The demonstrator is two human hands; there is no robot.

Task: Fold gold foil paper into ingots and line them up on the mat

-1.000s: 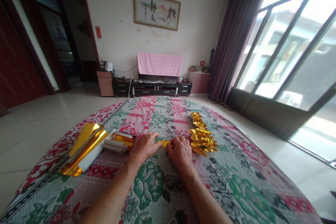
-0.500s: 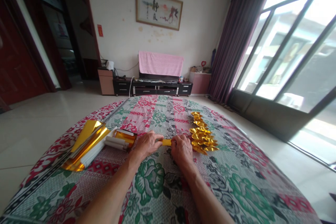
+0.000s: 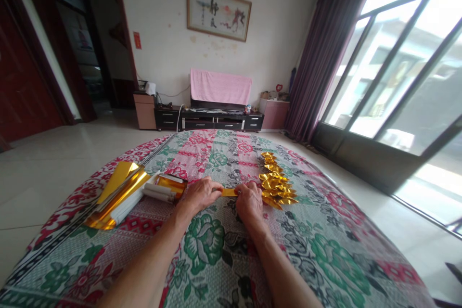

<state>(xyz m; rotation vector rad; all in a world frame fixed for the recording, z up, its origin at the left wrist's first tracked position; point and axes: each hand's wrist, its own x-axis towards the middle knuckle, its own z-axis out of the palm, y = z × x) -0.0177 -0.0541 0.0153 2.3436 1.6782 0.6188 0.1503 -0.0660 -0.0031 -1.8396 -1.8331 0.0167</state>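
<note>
A narrow folded strip of gold foil paper [image 3: 228, 192] stretches between my two hands, just above or on the tablecloth. My left hand [image 3: 202, 194] pinches its left end with thumb and fingers. The other end is gripped by my right hand [image 3: 250, 199], whose fingers are curled over it. Just right of that hand, folded gold foil pieces [image 3: 276, 180] with pointed ends lie in a stacked row. To the left of my left hand are a small pile of foil sheets with white backs [image 3: 160, 192] and a larger stack of gold foil sheets [image 3: 121, 195], partly curled.
A patterned tablecloth [image 3: 216, 159] in red, green and grey covers the round table. Beyond it stand a low black cabinet [image 3: 202, 120] and a pink cloth [image 3: 221, 85] over a screen-like shape. Glass doors [image 3: 390, 77] are on the right.
The view has shifted very slightly. Both hands keep hold of the foil strip in nearly the same place, with only small finger movement.
</note>
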